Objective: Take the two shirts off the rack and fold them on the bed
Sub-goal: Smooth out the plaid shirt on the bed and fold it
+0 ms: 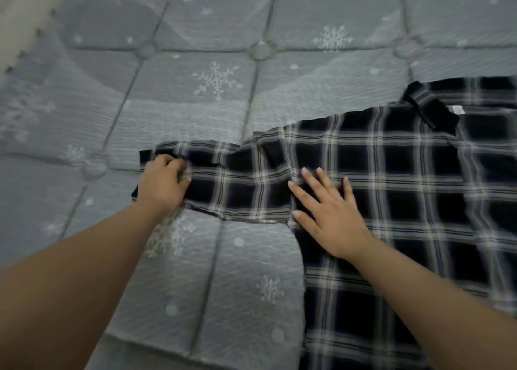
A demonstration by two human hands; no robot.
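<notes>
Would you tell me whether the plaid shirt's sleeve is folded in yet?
Not yet: the sleeve lies stretched out sideways on the bed, its cuff gripped by the left hand.

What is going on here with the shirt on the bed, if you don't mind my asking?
A person is folding a plaid shirt laid flat on the bed. The left hand grips the end of the sleeve, which stretches out to the side, while the right hand presses flat with spread fingers where the sleeve meets the body. The sleeve is not yet folded in. No second shirt is in view.

Dark plaid shirt [405, 190] spread flat on bed [195, 90], sleeve [240, 185] stretched left
</notes>
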